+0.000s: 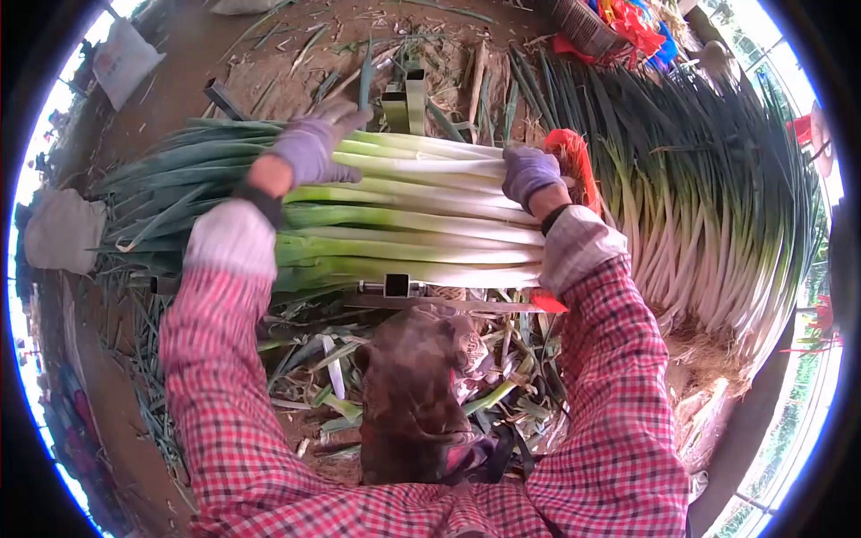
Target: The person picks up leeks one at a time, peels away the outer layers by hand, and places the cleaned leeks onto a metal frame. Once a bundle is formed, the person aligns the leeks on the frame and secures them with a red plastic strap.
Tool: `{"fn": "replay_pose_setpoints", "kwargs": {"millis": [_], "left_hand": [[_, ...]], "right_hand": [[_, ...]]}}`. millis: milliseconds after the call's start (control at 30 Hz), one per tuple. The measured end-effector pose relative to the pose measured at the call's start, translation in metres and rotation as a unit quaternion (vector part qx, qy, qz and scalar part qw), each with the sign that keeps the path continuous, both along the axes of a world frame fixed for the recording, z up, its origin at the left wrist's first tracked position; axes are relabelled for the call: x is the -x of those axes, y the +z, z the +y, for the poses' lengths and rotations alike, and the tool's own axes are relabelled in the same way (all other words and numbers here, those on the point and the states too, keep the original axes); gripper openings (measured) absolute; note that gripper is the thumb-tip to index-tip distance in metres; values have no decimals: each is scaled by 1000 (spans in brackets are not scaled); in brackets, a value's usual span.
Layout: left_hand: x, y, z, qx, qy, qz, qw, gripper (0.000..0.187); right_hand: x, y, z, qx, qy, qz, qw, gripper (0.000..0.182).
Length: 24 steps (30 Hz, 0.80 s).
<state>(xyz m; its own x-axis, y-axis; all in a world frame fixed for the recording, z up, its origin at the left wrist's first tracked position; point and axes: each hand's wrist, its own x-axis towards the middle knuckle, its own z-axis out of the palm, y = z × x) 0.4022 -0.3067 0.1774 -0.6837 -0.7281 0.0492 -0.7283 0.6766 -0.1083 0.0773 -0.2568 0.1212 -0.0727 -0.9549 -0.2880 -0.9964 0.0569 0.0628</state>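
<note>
A thick bundle of leeks (pixel 421 215) lies crosswise in front of me, green leaves to the left and white ends to the right. My left hand (pixel 318 143), in a purple glove, lies over the far side of the bundle with its fingers stretched and thumb apart. At the white ends, my gloved right hand (pixel 531 175) has its fingers curled round the far leeks; its fingertips are partly hidden. Red plastic strip (pixel 574 166) shows just right of that hand. Metal uprights (pixel 414 103) of a stand rise behind the bundle, and a square tube end (pixel 396 285) shows at its near side.
A large pile of leeks (pixel 691 197) lies at the right, roots toward me. A basket (pixel 587 31) with red and blue plastic stands at the back right. White sacks (pixel 126 63) are at the left. Leaf scraps (pixel 332 368) litter the ground around my knee.
</note>
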Motion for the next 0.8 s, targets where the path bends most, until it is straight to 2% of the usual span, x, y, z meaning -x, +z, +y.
{"fn": "replay_pose_setpoints", "kwargs": {"millis": [100, 133, 233, 267, 367, 400, 500, 567, 633, 733, 767, 800], "left_hand": [[-5, -12, -34, -157, 72, -76, 982, 86], [-5, -14, -40, -161, 48, -143, 975, 87], [-16, -31, -31, -104, 32, -108, 988, 87], [-13, -23, -23, -123, 50, -98, 986, 89], [-16, -39, -37, -158, 97, -35, 982, 90], [-3, -35, -43, -187, 148, -82, 968, 90], [5, -39, -45, -172, 174, -106, 964, 88], [-2, -43, -42, -171, 170, -97, 966, 87], [2, -46, -43, -165, 164, -96, 968, 86], [5, -42, -40, -177, 179, -99, 963, 86], [6, -39, -40, -176, 182, -103, 962, 86], [5, -39, -41, -189, 181, -102, 960, 86]], "right_hand": [[0, 6, 4, -3, -4, -2, 1000, 31], [1, 5, 2, -15, -11, -6, 1000, 32], [5, -3, -3, -6, -19, -28, 999, 35], [6, -6, -7, -15, -20, -20, 999, 35], [3, -11, -13, 15, -42, -15, 999, 34], [2, -8, -15, 13, -41, -12, 999, 35], [3, -10, -14, 40, -25, 27, 999, 37], [10, -9, 0, 72, 25, -20, 997, 41], [35, -20, 10, 123, 59, -135, 981, 36], [40, 4, 19, 97, 89, -202, 970, 32], [45, -6, 18, 128, 78, -253, 956, 32], [44, -11, 14, 110, 84, -214, 967, 32]]}}
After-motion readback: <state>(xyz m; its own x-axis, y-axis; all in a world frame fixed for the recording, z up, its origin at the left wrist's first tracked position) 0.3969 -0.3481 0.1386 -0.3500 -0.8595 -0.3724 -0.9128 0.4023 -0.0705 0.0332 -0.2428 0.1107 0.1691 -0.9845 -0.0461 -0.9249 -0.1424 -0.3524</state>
